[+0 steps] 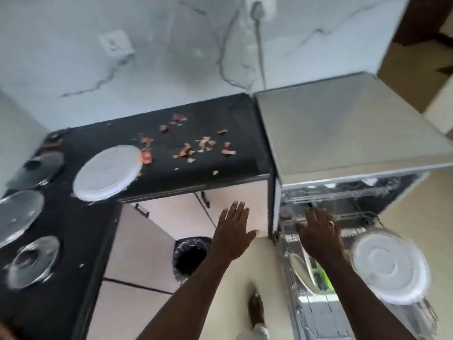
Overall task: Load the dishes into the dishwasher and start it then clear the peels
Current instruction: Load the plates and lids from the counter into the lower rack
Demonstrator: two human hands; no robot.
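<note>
The dishwasher [348, 133] stands open at the right with its lower rack [299, 312] pulled out. A white plate [389, 266] lies in the rack, and another plate [302, 268] stands on edge beside a green item. My right hand [318, 234] hovers open over the rack's near left part, holding nothing. My left hand [232, 231] is open in the air, in front of the cabinet. A white plate [107, 173] sits on the black counter [220, 114]. Reddish peels [196, 146] are scattered behind it. Three glass lids or dishes [34, 261] lie at the left.
A bin with a black liner [191, 258] stands on the floor under the counter. My foot [256, 307] is on the floor beside the rack. A plugged cord [259, 45] hangs on the marble wall.
</note>
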